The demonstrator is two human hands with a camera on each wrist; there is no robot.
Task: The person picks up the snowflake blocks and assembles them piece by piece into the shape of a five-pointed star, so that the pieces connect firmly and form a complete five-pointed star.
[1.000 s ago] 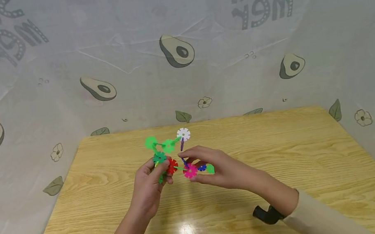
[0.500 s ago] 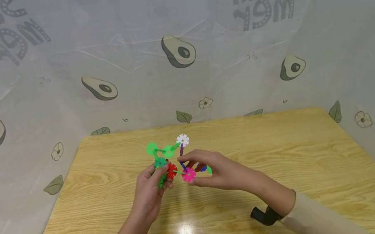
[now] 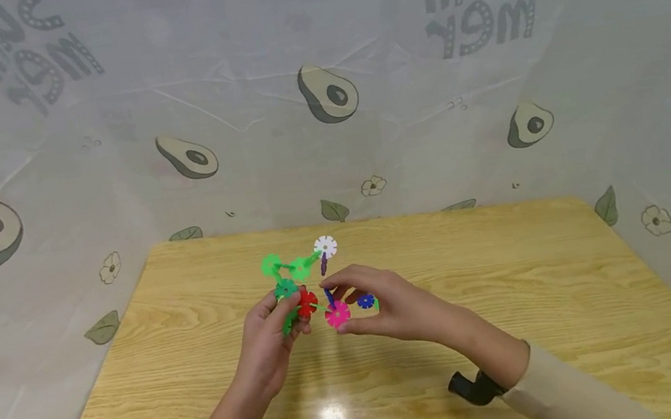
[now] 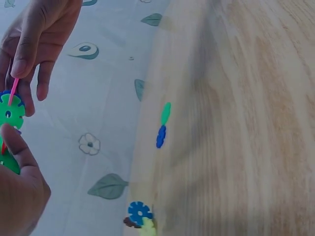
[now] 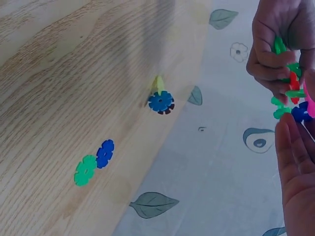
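A chain of notched plastic snowflake discs is held between both hands above the table. My left hand [image 3: 266,338] pinches it near the teal disc [image 3: 285,289] and red disc [image 3: 307,302]. Bright green discs [image 3: 300,268] and a white disc [image 3: 326,247] stick up behind, with a purple disc [image 3: 323,265] seen edge-on below the white one. My right hand [image 3: 385,302] grips the pink disc [image 3: 337,314], thumb beneath it, index finger by the edge-on blue disc [image 3: 328,297]. In the right wrist view the right hand [image 5: 300,172] partly hides the joint.
On the wooden table [image 3: 521,267] lie a joined green disc [image 4: 166,113] and blue disc [image 4: 161,136]. Apart from them sits a cluster with a blue disc [image 5: 161,101], a yellow disc [image 5: 158,84] and a brown one. A patterned cloth [image 3: 273,160] hangs beyond the table's far edge.
Both hands stay in nearly the same place, still holding the chain. The chain has dropped slightly and the pink disc has moved a little left. The head view has shifted slightly.
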